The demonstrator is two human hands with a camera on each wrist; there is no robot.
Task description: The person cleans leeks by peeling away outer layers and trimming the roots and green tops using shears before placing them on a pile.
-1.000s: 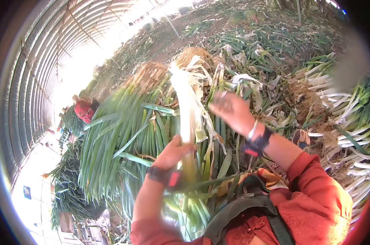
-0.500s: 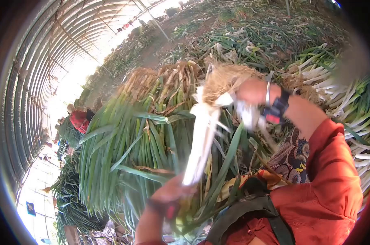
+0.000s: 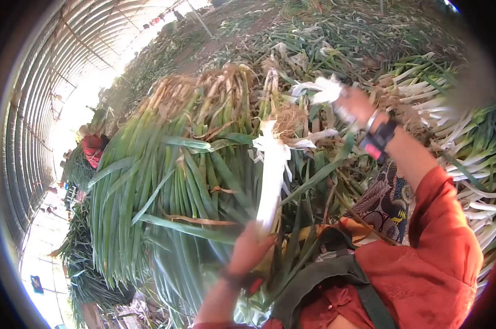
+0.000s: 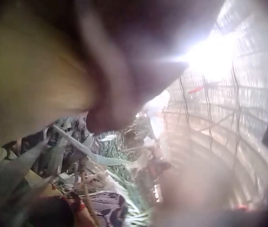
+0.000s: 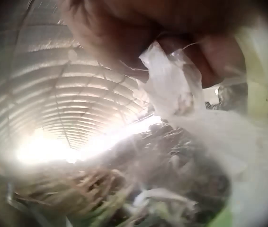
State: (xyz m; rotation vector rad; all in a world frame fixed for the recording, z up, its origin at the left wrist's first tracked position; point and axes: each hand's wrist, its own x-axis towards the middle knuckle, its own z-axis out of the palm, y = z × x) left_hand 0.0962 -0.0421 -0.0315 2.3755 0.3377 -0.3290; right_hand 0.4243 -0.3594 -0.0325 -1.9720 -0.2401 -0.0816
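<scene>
My left hand [image 3: 251, 249] grips a thick green onion [image 3: 271, 186] low on its white stem. The onion stands tilted, its brown roots [image 3: 286, 120] upward and loose white skin hanging around the root end. My right hand [image 3: 359, 105], up and to the right of the roots, pinches a strip of white peeled skin [image 3: 325, 90]. In the right wrist view, that papery skin [image 5: 172, 85] hangs below the curled fingers [image 5: 224, 56]. The left wrist view shows my left hand [image 4: 120, 71] dark and blurred.
A large pile of green onions [image 3: 171, 164] lies to the left, roots away from me. White-stemmed onions [image 3: 478, 181] are heaped along the right. Leaf scraps [image 3: 335, 33] cover the ground ahead. A person in red [image 3: 93, 151] is at the far left, beside the ribbed greenhouse wall [image 3: 34, 109].
The right hand went to the root end, then pulled away up and right with skin in its fingers. The onion in the left hand tilted, and its white stem shows more bare.
</scene>
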